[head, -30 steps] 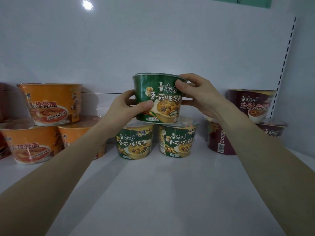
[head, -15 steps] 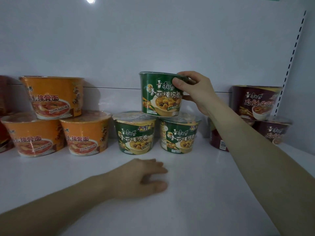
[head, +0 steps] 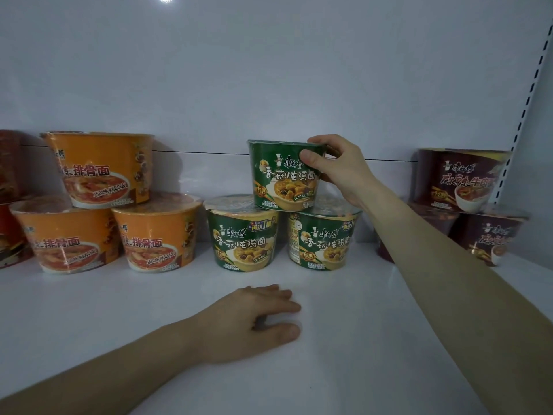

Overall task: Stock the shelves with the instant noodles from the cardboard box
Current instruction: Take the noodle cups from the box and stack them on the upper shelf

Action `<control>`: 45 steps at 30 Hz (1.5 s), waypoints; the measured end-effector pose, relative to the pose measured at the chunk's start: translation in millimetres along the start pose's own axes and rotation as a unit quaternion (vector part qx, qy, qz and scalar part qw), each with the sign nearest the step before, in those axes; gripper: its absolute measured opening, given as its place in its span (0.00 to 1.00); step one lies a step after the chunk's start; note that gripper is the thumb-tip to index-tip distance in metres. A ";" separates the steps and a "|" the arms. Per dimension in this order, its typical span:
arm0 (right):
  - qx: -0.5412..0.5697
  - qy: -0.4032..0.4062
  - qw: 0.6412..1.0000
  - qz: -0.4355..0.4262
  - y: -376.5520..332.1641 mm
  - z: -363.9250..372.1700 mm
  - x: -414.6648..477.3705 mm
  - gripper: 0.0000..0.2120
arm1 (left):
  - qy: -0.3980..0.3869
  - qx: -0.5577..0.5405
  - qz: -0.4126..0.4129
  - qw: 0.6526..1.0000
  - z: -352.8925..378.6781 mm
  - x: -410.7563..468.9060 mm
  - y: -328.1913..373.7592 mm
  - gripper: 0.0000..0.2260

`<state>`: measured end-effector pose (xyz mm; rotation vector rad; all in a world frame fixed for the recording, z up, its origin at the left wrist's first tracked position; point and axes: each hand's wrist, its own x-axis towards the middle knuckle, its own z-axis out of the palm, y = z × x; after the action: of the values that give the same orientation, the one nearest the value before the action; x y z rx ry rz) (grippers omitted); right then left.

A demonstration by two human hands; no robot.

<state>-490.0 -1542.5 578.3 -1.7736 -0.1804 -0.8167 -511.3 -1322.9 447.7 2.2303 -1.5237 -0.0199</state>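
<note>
Altogether three green noodle bowls stand in a small pyramid at the back of the white shelf [head: 359, 354]. The top green bowl [head: 281, 175] sits upright across the lids of the left lower green bowl [head: 244, 238] and the right lower green bowl [head: 321, 238], which stand side by side with a narrow gap between them. The right hand [head: 341, 172] grips the top green bowl at its upper right rim, thumb pressed on the printed front, fingers curled over the lid's edge. The left hand [head: 254, 322] rests palm down on the shelf in front of the pyramid, fingers loosely bent, holding nothing. To the left, three orange noodle bowls [head: 101, 172] are stacked the same way, one on two. At the right, three maroon noodle bowls [head: 460, 181] can be made out, one on top and one of the lower ones partly hidden behind the right forearm. Parts of two red bowls [head: 9, 166] show at the far left edge. Every bowl is a tapered round tub, wider at the rim, wrapped in glossy film with a flat sealed lid. The shelf and back panel [head: 269, 85] are smooth and faintly reflective; a slotted upright [head: 529, 109] runs up the right side.
</note>
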 end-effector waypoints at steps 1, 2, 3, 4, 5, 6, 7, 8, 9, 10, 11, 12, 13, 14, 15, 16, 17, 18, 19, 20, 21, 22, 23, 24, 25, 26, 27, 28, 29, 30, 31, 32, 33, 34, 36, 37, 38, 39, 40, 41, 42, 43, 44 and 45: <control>-0.003 0.000 1.000 0.001 1.0 -0.2 0.4 0.12 | 0.000 -0.001 -0.001 1.000 -0.1 0.0 0.3 0.21; -0.006 -0.002 1.000 0.003 1.7 -0.5 0.8 0.12 | 0.001 -0.001 -0.001 1.000 0.0 0.2 0.5 0.21; -0.010 -0.004 1.000 0.006 2.1 -0.8 1.2 0.13 | 0.000 0.000 -0.003 1.000 0.3 0.5 0.4 0.21; -0.011 -0.008 1.000 0.008 2.3 -0.9 1.6 0.13 | 0.000 0.000 -0.004 1.000 0.4 0.6 0.1 0.21; -0.011 -0.013 1.000 0.010 2.3 -0.9 1.8 0.13 | -0.002 0.000 -0.006 1.000 0.4 0.6 -0.1 0.21; -0.010 -0.018 1.000 0.011 1.9 -0.9 1.7 0.13 | -0.003 0.000 -0.006 1.000 0.5 0.5 -0.2 0.21; -0.011 -0.020 1.000 0.012 1.4 -0.9 1.5 0.13 | -0.004 -0.001 -0.005 1.000 0.5 0.5 -0.4 0.21; -0.015 -0.020 1.000 0.013 0.9 -1.0 1.3 0.14 | -0.005 -0.001 -0.004 1.000 0.7 0.6 -0.9 0.21; -0.022 -0.020 0.999 0.014 0.3 -0.6 0.7 0.14 | -0.007 -0.001 -0.006 1.000 0.7 0.6 -1.0 0.21; -0.031 -0.020 0.999 0.013 -0.6 -0.1 -0.3 0.14 | -0.009 0.000 -0.008 1.000 0.7 0.6 -1.2 0.21; -0.044 -0.023 0.999 0.012 -1.7 1.0 -1.6 0.15 | -0.011 0.002 -0.008 1.000 0.9 0.3 -1.3 0.21; -0.058 -0.026 0.998 0.011 -3.0 2.0 -3.0 0.16 | -0.011 0.004 -0.007 1.000 0.9 0.4 -1.1 0.21; -0.071 -0.029 0.997 0.011 -4.4 2.5 -4.3 0.18 | -0.012 0.004 -0.008 1.000 0.9 0.4 -0.8 0.21; -0.081 -0.032 0.996 0.014 -5.5 2.4 -4.9 0.20 | -0.012 0.003 -0.008 1.000 0.8 0.4 -0.6 0.21; -0.089 -0.035 0.995 0.020 -6.8 1.4 -5.5 0.22 | -0.012 0.002 -0.010 1.000 0.8 0.3 -0.7 0.21; -0.095 -0.036 0.994 0.027 -8.1 0.0 -5.9 0.25 | -0.012 0.004 -0.011 1.000 0.8 0.2 -0.7 0.21; -0.099 -0.033 0.994 0.032 -10.2 -1.5 -6.9 0.28 | -0.012 0.009 -0.009 1.000 0.6 0.0 -0.4 0.21; -0.100 -0.025 0.994 0.036 -12.7 -3.2 -8.5 0.30 | -0.014 0.015 -0.005 1.000 0.3 -0.1 0.2 0.21; -0.098 -0.012 0.995 0.035 -15.4 -4.7 -10.1 0.32 | -0.015 0.023 0.000 1.000 -0.5 -0.2 1.6 0.21; -0.095 0.014 0.995 0.027 -18.1 -6.7 -11.9 0.31 | -0.014 0.031 0.005 0.999 -1.8 -0.5 3.9 0.21; -0.094 0.050 0.994 0.016 -21.8 -9.0 -14.6 0.29 | -0.015 0.042 0.010 0.999 -3.5 -1.5 6.7 0.22; -0.101 0.094 0.990 0.001 -25.6 -12.2 -17.9 0.26 | -0.017 0.061 0.014 0.998 -5.0 -2.5 8.8 0.23; -0.123 0.136 0.983 -0.019 -29.0 -16.6 -21.6 0.21 | -0.017 0.088 0.020 0.996 -6.5 -3.4 10.8 0.27; -0.163 0.167 0.972 -0.037 -31.9 -22.2 -25.3 0.16 | -0.011 0.121 0.032 0.992 -7.9 -3.8 12.9 0.33; -0.211 0.176 0.960 -0.046 -34.4 -28.6 -29.7 0.12 | -0.007 0.158 0.051 0.986 -9.3 -3.5 13.5 0.37; -0.255 0.167 0.951 -0.048 -37.0 -34.9 -35.3 0.10 | -0.002 0.189 0.070 0.980 -10.8 -2.3 14.2 0.40; -0.292 0.149 0.944 -0.045 -39.4 -40.4 -42.1 0.09 | 0.005 0.209 0.090 0.974 -12.9 -0.1 15.5 0.41; -0.322 0.132 0.937 -0.041 -41.0 -45.5 -50.1 0.08 | 0.014 0.217 0.107 0.970 -14.8 2.8 18.0 0.42; -0.346 0.120 0.930 -0.039 -41.1 -50.6 -58.8 0.08 | 0.024 0.219 0.120 0.968 -16.1 6.8 21.9 0.42; -0.367 0.114 0.923 -0.038 -39.8 -55.9 -67.9 0.08 | 0.033 0.222 0.128 0.966 -17.4 10.9 28.6 0.42; -0.383 0.113 0.916 -0.037 -37.5 -61.3 -77.4 0.08 | 0.041 0.230 0.133 0.963 -18.2 15.4 36.4 0.40; -0.395 0.116 0.911 -0.032 -34.8 -67.8 -86.8 0.08 | 0.050 0.241 0.139 0.959 -17.1 21.2 43.7 0.39; -0.403 0.119 0.907 -0.021 -32.4 -75.8 -96.4 0.08 | 0.060 0.247 0.146 0.956 -14.5 27.2 51.0 0.39; -0.410 0.121 0.904 -0.009 -30.9 -84.6 -105.7 0.08 | 0.063 0.251 0.156 0.953 -10.7 33.2 58.5 0.39; -0.415 0.130 0.900 0.022 -28.9 -105.5 -122.3 0.09 | 0.055 0.247 0.185 0.950 -0.3 45.1 70.8 0.39; -0.419 0.143 0.896 0.037 -28.4 -116.8 -129.0 0.09 | 0.049 0.244 0.201 0.947 5.4 51.2 75.2 0.39; -0.426 0.159 0.889 0.051 -28.8 -131.2 -136.1 0.09 | 0.044 0.244 0.217 0.944 11.8 59.1 81.7 0.39; -0.427 0.170 0.886 0.061 -28.5 -141.4 -139.9 0.08 | 0.040 0.246 0.230 0.941 16.3 64.2 84.8 0.39; -0.425 0.181 0.884 0.070 -28.1 -152.4 -142.9 0.07 | 0.041 0.248 0.241 0.938 20.8 70.0 88.5 0.39; -0.424 0.191 0.882 0.075 -28.2 -164.7 -145.7 0.07 | 0.042 0.247 0.247 0.936 25.6 77.4 93.4 0.39; -0.426 0.200 0.879 0.079 -27.9 -176.7 -147.4 0.07 | 0.041 0.250 0.247 0.935 29.4 84.9 98.2 0.39; -0.430 0.206 0.875 0.081 -27.3 -187.5 -147.9 0.08 | 0.039 0.253 0.243 0.936 32.6 91.7 102.0 0.39; -0.434 0.212 0.872 0.082 -26.2 -197.4 -147.4 0.09 | 0.040 0.257 0.236 0.936 35.5 99.1 105.4 0.39; -0.438 0.214 0.869 0.082 -25.2 -206.6 -145.9 0.09 | 0.044 0.257 0.229 0.938 37.8 106.8 108.2 0.40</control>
<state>-701.7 -1677.6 538.9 -2.3190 0.7431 -1.2565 -574.4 -1463.3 476.9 2.1233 -2.1456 0.6819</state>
